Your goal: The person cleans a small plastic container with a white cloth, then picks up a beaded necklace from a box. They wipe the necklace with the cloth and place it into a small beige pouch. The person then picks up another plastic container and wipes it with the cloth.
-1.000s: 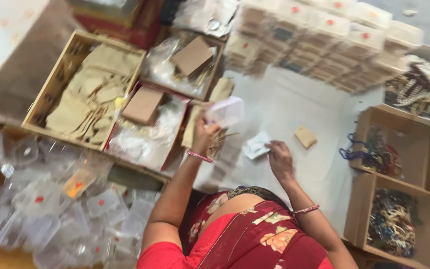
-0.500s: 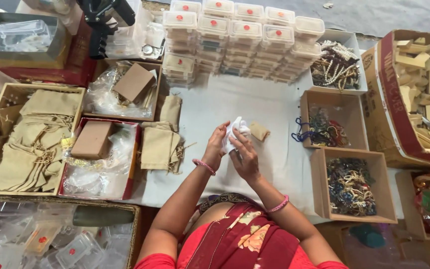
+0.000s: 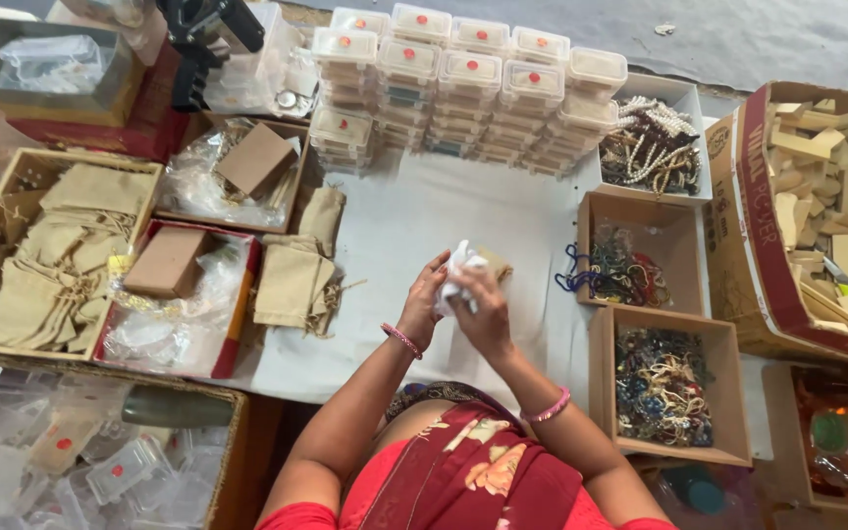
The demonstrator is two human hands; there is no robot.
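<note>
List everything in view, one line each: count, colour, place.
crumpled white tissue: one, white, between both hands
small tan cloth pouch: one, tan, on white table cover, behind hands
clear lidded plastic boxes with red dots: many, stacked, far centre
beige drawstring bags: many, left wooden tray
loose beige bags: several, left of hands
cardboard boxes of beaded jewellery: two, brown, right
white tray of beads: one, far right
carton of wooden blocks: one, right edge
left hand: holding tissue
right hand: holding tissue

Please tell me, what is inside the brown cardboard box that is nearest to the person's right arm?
The cardboard box holds a tangled heap of bead bracelets, in blue, green and cream colours, mixed with strings. The heap covers the bottom of the box, so anything lying under it cannot be seen.
</note>
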